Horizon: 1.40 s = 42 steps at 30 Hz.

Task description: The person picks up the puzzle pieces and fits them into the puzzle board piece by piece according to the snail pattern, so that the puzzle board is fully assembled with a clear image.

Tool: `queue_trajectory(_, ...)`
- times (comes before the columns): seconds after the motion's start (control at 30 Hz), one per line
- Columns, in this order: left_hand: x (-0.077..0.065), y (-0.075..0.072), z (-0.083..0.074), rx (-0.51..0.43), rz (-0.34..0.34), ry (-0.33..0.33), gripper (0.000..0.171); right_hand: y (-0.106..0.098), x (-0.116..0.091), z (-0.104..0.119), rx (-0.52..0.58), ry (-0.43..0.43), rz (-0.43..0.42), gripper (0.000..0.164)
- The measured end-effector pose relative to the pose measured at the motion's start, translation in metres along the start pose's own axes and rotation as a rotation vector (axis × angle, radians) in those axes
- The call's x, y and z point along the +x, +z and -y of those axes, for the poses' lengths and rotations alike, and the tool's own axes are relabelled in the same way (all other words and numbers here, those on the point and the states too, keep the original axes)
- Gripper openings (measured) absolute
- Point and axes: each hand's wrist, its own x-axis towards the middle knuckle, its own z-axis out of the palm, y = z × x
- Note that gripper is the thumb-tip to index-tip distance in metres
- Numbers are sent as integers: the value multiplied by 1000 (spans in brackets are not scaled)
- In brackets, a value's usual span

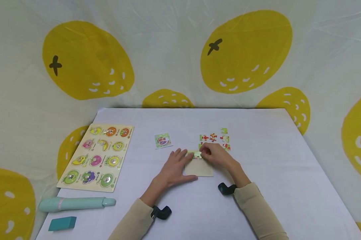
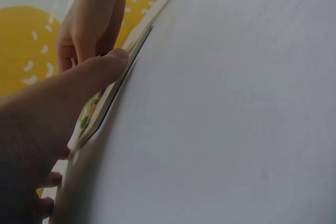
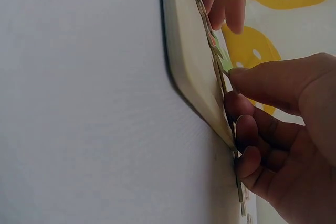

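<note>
A small pale wooden puzzle board [image 1: 199, 169] lies at the middle of the table, with green-and-white jigsaw pieces [image 1: 197, 155] along its far edge. With fingers spread, my left hand [image 1: 174, 168] rests at the board's left side, its thumb [image 2: 107, 66] along the near edge. My right hand [image 1: 217, 155] pinches a green puzzle piece [image 3: 227, 62] between thumb and forefinger at the board's far right corner. Most of that piece is hidden by the fingers. Just beyond this hand lie loose red, white and green jigsaw pieces [image 1: 213, 137], some partly covered by it.
A small square fruit picture puzzle [image 1: 162, 140] lies beyond my left hand. To the left is a large fruit peg board [image 1: 96, 156]. Nearer, a mint-green microphone-shaped object [image 1: 78, 203] and a teal block [image 1: 62, 223] lie by the table's left edge. A patterned cloth hangs behind.
</note>
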Motion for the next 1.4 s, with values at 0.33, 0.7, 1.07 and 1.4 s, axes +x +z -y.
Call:
queue_trajectory(0.33, 2, 5, -6, 99, -44, -3, 84, 1, 0, 0, 4, -3, 12, 15)
queue_trajectory(0.7, 2, 5, -6, 105, -16, -23, 83, 1, 0, -1, -15, -18, 11, 22)
queue_trajectory(1.07, 1, 6, -6, 107, 1, -29, 82, 3, -2, -1, -26, -36, 8, 21)
queue_trajectory(1.4, 1, 5, -7, 125, 18, -44, 81, 1, -1, -3, -22, -25, 38, 22)
